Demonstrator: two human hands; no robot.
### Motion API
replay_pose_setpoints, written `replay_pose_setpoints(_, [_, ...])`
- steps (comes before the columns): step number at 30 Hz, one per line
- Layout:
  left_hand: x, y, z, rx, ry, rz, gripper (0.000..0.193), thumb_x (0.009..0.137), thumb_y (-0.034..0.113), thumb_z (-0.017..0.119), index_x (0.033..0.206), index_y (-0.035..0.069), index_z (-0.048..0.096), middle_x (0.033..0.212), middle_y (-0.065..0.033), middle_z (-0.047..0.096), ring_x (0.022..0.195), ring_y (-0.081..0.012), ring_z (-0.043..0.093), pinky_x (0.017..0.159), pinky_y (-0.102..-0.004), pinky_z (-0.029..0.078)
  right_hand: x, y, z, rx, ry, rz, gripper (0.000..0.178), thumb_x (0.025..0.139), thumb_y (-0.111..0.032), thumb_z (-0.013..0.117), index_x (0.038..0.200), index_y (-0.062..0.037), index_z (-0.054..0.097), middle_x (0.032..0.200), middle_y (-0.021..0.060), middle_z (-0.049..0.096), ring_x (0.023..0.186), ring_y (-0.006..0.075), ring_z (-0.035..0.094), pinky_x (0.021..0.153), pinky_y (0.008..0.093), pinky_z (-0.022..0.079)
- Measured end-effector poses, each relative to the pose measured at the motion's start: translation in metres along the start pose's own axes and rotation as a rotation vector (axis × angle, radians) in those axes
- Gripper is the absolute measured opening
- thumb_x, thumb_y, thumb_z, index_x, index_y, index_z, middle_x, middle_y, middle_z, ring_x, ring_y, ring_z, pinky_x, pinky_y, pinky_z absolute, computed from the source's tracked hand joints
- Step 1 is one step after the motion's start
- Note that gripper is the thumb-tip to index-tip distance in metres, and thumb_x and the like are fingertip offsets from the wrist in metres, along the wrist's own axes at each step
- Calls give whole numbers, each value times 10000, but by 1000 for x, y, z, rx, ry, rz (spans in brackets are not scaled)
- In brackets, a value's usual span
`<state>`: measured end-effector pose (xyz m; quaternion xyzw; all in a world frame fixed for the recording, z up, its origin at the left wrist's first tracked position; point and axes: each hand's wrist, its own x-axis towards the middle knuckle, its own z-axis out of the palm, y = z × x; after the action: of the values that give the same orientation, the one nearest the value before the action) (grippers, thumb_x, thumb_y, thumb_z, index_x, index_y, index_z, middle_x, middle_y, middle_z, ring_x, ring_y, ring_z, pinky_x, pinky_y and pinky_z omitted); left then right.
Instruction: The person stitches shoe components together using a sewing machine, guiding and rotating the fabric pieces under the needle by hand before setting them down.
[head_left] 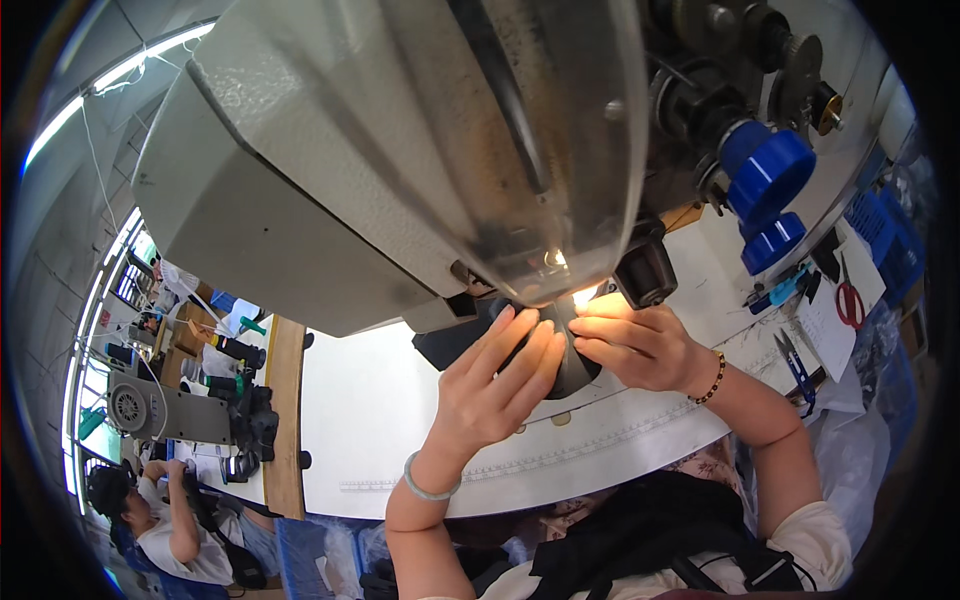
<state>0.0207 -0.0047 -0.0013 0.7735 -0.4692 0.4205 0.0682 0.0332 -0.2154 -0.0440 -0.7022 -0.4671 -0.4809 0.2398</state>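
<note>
Under the large grey sewing machine (290, 190), a dark curved piece of material (575, 372) sits in the lit spot at the needle area. My left hand (495, 385), with a pale bangle at the wrist, has its fingers closed on the left side of this piece. From the right, my right hand (640, 345) grips its other edge with bent fingers, a beaded bracelet on that wrist. Both sets of fingertips are close together beneath the clear plastic shield (570, 150). The shield and fingers hide the needle and part of the piece.
A white tabletop (360, 420) carries a ruler strip (600, 440) along its front edge. Blue-handled snips (795, 370) and red-handled scissors (850, 303) lie at the right. Blue thread knobs (768, 175) jut out above. Another person (165, 520) works at a machine far left.
</note>
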Motion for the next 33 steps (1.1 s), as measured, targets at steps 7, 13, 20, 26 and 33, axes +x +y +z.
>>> replay_pose_setpoints(7, [-2,-4,10,-61,81,-54,228,685,14,625,900,31,698,939,-57,687,969,-211,661,917,-378,567,-1,-6,0,4,-13,29,227,764,-64,676,983,-30,628,1092,90,628,992,239,623,836,346,530])
replay_pose_setpoints(13, [-2,-3,10,-83,98,-80,303,646,-39,630,929,37,704,927,-57,683,913,-209,654,893,-372,580,-4,-4,4,28,5,50,219,766,-57,678,978,-31,631,1112,81,629,998,239,623,845,345,524])
replay_pose_setpoints(20, [-9,-6,13,-146,78,-163,456,580,-66,634,1020,39,693,998,-77,649,932,-262,628,903,-390,573,-3,-6,7,33,-8,97,225,762,-68,677,983,-41,642,1106,75,623,1014,232,609,854,351,514])
replay_pose_setpoints(26, [-18,-9,11,-205,44,-139,448,634,-63,646,1074,20,671,1049,-101,644,1025,-298,630,943,-407,556,-1,-7,6,-3,5,57,243,754,-69,693,992,-54,648,1074,49,601,1030,224,600,816,341,522])
replay_pose_setpoints(33, [-15,-9,15,-168,146,-79,312,677,-31,677,985,9,705,991,-95,676,989,-276,656,905,-393,581,-2,-6,9,-28,35,46,217,747,-61,698,959,-50,655,1066,44,608,1026,220,604,814,336,521])
